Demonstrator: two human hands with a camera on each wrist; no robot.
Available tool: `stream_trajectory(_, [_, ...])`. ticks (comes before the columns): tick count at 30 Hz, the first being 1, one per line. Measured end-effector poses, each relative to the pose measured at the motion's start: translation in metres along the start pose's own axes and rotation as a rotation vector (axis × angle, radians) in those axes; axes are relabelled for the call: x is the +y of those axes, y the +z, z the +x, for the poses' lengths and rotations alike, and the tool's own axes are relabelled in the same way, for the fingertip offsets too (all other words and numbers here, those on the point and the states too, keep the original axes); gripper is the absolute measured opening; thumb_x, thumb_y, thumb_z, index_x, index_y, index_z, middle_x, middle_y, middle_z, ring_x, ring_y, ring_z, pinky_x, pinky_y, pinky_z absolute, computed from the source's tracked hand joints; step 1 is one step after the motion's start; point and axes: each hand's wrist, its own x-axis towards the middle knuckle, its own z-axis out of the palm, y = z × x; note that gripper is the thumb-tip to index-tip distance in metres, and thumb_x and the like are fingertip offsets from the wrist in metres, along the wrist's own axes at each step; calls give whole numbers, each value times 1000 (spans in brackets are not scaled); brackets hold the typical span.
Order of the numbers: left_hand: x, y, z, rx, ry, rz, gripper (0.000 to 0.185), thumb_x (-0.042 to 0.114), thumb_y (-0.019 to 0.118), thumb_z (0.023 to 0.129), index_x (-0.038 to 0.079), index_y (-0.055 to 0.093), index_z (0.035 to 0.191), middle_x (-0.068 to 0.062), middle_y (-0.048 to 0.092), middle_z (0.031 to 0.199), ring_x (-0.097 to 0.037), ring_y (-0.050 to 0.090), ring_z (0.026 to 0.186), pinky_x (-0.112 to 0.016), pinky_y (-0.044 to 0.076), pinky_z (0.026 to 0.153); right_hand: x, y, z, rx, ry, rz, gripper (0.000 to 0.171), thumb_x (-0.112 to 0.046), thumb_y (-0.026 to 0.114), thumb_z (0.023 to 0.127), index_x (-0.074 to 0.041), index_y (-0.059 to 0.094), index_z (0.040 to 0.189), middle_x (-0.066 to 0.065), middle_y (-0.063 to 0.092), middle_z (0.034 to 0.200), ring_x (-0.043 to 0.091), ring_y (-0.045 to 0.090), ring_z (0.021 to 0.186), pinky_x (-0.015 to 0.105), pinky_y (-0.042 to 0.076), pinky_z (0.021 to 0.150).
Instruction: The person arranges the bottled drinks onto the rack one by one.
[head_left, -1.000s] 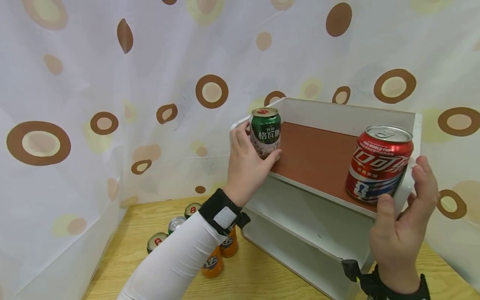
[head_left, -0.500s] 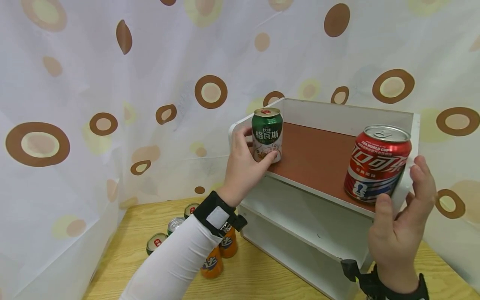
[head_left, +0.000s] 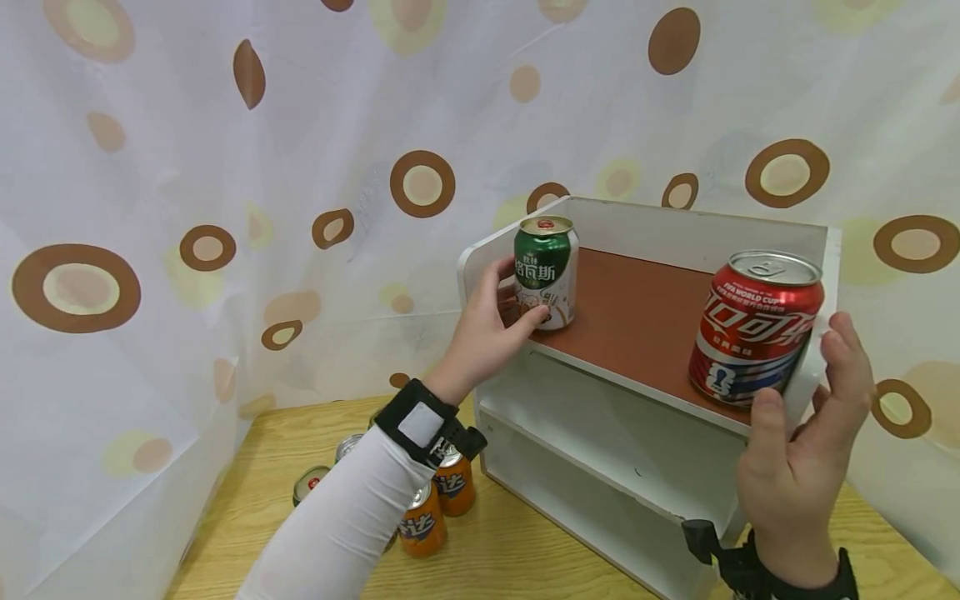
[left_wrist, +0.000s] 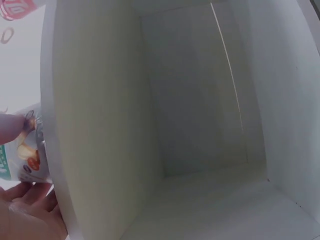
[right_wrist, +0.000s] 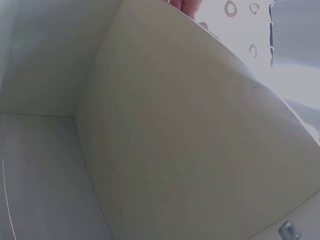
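A green-and-white drink can (head_left: 546, 273) stands upright on the brown top shelf, near its left front edge. My left hand (head_left: 483, 329) holds it from the left, thumb across its lower front and fingers behind. In the left wrist view, the can (left_wrist: 25, 150) shows between thumb and fingers, partly hidden by the shelf board. A red cola can (head_left: 756, 329) stands upright at the shelf's right front corner. Beside it, my right hand (head_left: 806, 467) is by the right side wall, thumb in front near the can's base and fingers outside the wall.
The white shelf unit (head_left: 600, 442) has lower compartments and raised side and back walls. Orange soda cans (head_left: 423, 525) and other cans, such as a gold-topped can (head_left: 309, 483), stand on the wooden table (head_left: 510, 550), partly behind my left forearm. A patterned curtain (head_left: 300, 167) hangs behind.
The green-and-white can has shifted slightly right and turned, its label now facing more left. My left hand follows, with the wrist lower and further left. The right hand and red can stay put.
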Motion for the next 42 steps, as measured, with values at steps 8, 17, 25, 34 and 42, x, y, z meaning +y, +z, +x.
stream_trajectory(8, [0, -2, 0, -38, -35, -47, 72, 14, 69, 99, 4, 28, 157, -16, 42, 157, -33, 48, 144, -43, 44, 117, -1, 1, 1, 9, -5, 10, 41, -9, 46, 102, 12, 35, 135, 14, 33, 159, 26, 31, 148, 27, 27, 115])
stream_trajectory(17, [2, -2, 0, -28, -97, 32, 78, 23, 76, 94, 4, 31, 155, -18, 47, 150, -32, 52, 139, -44, 47, 113, -1, 1, 1, 2, -5, 4, 41, -8, 45, 101, 11, 35, 136, 15, 33, 159, 26, 31, 149, 27, 27, 115])
stream_trajectory(25, [4, 2, 1, -2, -136, 33, 77, 26, 77, 94, 5, 33, 154, -17, 50, 144, -30, 54, 131, -43, 50, 109, -2, 2, 1, 6, -14, 24, 40, -7, 45, 101, 11, 35, 135, 16, 32, 159, 26, 32, 148, 27, 28, 115])
stream_trajectory(34, [5, 2, 3, 1, -120, 25, 75, 24, 78, 93, 4, 36, 152, -17, 55, 140, -29, 57, 129, -39, 51, 109, 0, 1, 1, 3, -14, 15, 41, -9, 46, 102, 12, 35, 135, 15, 32, 159, 26, 32, 148, 27, 28, 115])
stream_trajectory(42, [7, 1, 3, -12, -107, 29, 74, 22, 79, 93, 2, 37, 151, -17, 57, 139, -29, 59, 128, -38, 52, 108, 1, 1, 1, 6, -9, 22, 41, -9, 47, 102, 12, 35, 136, 15, 32, 159, 26, 32, 147, 27, 28, 114])
